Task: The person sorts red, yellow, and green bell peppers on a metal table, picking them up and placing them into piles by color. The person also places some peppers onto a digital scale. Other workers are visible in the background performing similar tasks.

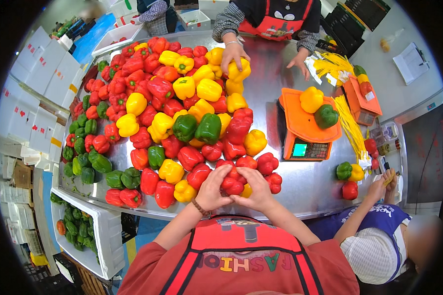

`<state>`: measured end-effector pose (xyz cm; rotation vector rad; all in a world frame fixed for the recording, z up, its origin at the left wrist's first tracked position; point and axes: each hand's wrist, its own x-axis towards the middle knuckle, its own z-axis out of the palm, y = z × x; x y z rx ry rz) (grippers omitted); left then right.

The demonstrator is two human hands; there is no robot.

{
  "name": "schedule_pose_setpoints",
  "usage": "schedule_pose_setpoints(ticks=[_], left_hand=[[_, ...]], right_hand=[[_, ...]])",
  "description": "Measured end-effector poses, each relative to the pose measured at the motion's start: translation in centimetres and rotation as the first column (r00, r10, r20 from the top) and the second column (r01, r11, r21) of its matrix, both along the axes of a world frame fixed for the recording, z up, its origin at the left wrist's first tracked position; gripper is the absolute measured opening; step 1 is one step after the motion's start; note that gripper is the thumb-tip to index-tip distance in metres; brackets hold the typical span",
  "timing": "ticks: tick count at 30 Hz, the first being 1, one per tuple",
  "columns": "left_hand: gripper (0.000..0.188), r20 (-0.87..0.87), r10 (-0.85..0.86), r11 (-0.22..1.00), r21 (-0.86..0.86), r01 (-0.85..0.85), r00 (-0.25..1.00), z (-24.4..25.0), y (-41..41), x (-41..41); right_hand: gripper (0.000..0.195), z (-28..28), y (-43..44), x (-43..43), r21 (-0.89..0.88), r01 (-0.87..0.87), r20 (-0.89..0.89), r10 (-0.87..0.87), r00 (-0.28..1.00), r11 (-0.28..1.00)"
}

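My left hand [212, 188] and my right hand [256, 190] are cupped around a red bell pepper [232, 185] at the near side of the steel table. My thumbs meet in front of it, and my fingers curve over its sides. A yellow pepper [246, 191] shows partly beside my right palm. More red peppers [267, 163] lie just right of my right fingers. To the left of my left hand are a yellow pepper [185, 191] and a red one [165, 194]. A large pile of red, yellow and green peppers spreads behind my hands.
An orange digital scale [291, 110] bears a yellow and a green pepper. Yellow ties [349, 125] lie beside it. Across the table, a co-worker's hand [234, 55] touches a yellow pepper; another co-worker [376, 228] is at right. A white foam box [110, 236] of green peppers stands lower left.
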<state>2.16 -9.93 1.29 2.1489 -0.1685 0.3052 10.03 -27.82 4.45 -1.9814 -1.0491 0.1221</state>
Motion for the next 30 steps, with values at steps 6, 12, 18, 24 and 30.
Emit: schedule_pose_setpoints(ticks=[6, 12, 18, 24, 30], left_hand=[[0.088, -0.045, 0.200, 0.973, -0.105, -0.204, 0.979, -2.2, 1.6, -1.5], [0.092, 0.038, 0.431, 0.900, 0.051, -0.432, 0.902, -3.9, 4.2, 0.1], [0.096, 0.061, 0.454, 0.884, 0.095, -0.458, 0.889, -5.1, 4.1, -0.2], [0.097, 0.096, 0.427, 0.896, 0.089, -0.435, 0.899, -5.1, 4.0, -0.1], [0.097, 0.066, 0.452, 0.887, 0.075, -0.456, 0.890, -5.3, 4.2, -0.6]], right_hand=[[0.071, -2.6, -3.5, 4.2, -0.079, 0.241, -0.483, -0.249, 0.840, 0.967], [0.084, -6.1, -5.2, 9.5, -0.462, 0.170, -0.177, -0.278, 0.944, 0.870], [0.084, -6.0, -4.7, 9.6, -0.495, 0.186, -0.217, -0.328, 0.919, 0.849], [0.082, -4.0, -5.5, 8.5, -0.388, 0.287, -0.143, -0.364, 0.920, 0.876], [0.080, 0.7, -8.8, 12.4, -0.056, 0.574, -0.119, -0.576, 0.809, 0.817]])
